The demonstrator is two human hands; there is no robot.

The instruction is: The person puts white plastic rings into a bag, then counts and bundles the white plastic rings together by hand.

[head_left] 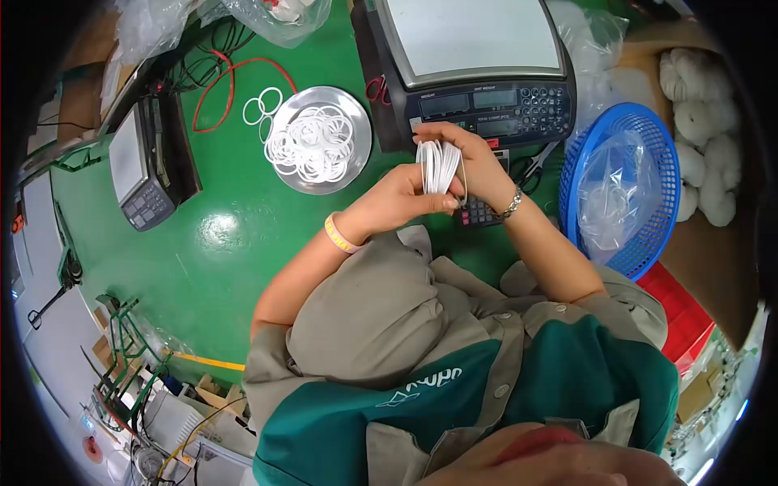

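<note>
In front of my torso, a stacked bundle of thin white rings [438,168] is held between both hands. My left hand [395,197] grips the bundle from the left side, its thumb along the lower edge. From the right, my right hand [480,168] curls its fingers over the top of the bundle, and one ring stands slightly apart beside its palm. A round metal plate [362,146] to the left carries a loose pile of white rings [312,142]. Several more rings [263,105] overlap on the green surface at the plate's upper left edge.
A large weighing scale [478,40] stands ahead, with a calculator [480,215] and black scissors [531,168] near it. On the right is a blue basket [668,178] holding a plastic bag, beside a cardboard box [713,259] with white bundles. A second scale [134,162] stands left.
</note>
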